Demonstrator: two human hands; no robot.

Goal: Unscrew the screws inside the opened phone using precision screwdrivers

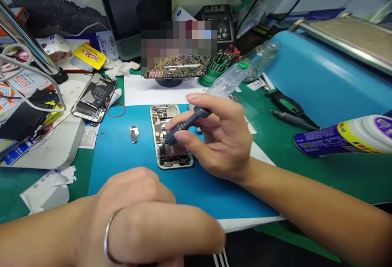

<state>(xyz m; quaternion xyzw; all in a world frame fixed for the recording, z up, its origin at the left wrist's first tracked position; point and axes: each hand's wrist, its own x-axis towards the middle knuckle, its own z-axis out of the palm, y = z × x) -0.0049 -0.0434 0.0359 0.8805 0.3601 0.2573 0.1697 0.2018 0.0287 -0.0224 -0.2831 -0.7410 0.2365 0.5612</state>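
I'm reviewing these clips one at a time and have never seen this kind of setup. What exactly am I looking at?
There is no machine here, only one person's two bare hands. The single picture comes from a head-worn camera looking forward and down. The right hand holds a dark tool like a screwdriver, its tip down at an opened phone on a blue mat. The left hand, wearing a ring, fills the foreground; whether it holds anything is hidden. Left of the phone lies a small flat part. Farther back stands a green holder of thin tools.
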